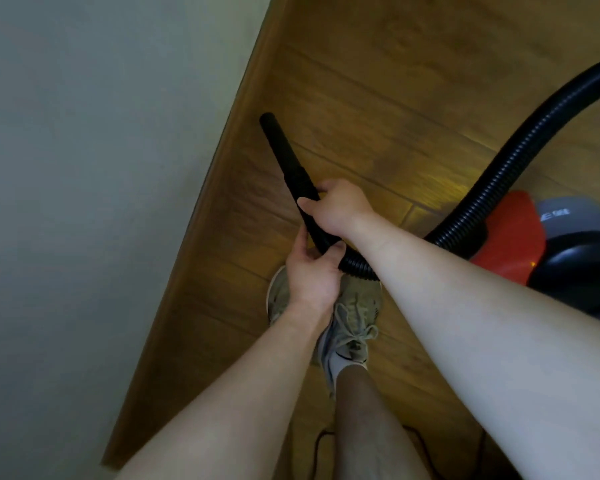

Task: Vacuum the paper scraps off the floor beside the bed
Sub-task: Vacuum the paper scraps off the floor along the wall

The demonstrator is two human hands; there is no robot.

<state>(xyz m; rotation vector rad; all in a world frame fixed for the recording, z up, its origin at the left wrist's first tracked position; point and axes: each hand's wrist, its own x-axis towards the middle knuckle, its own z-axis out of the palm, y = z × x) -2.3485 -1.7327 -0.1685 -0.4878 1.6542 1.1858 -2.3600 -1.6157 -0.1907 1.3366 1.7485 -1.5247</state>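
A black vacuum nozzle tube (284, 150) points up and to the left over the wooden floor (378, 98), its tip close to the baseboard. My right hand (336, 209) grips the tube's lower part from above. Just below it, my left hand (312, 271) holds the joint where the tube meets the ribbed black hose (520, 150). The hose arcs away to the right edge and back down to the red and grey vacuum body (534, 237) on the floor at the right. No paper scraps show on the visible floor.
A pale wall (84, 168) fills the left side, meeting the floor along a wooden baseboard (222, 161). My feet in grey sneakers (354, 320) stand under my hands. A thin cord (317, 445) lies on the floor near the bottom.
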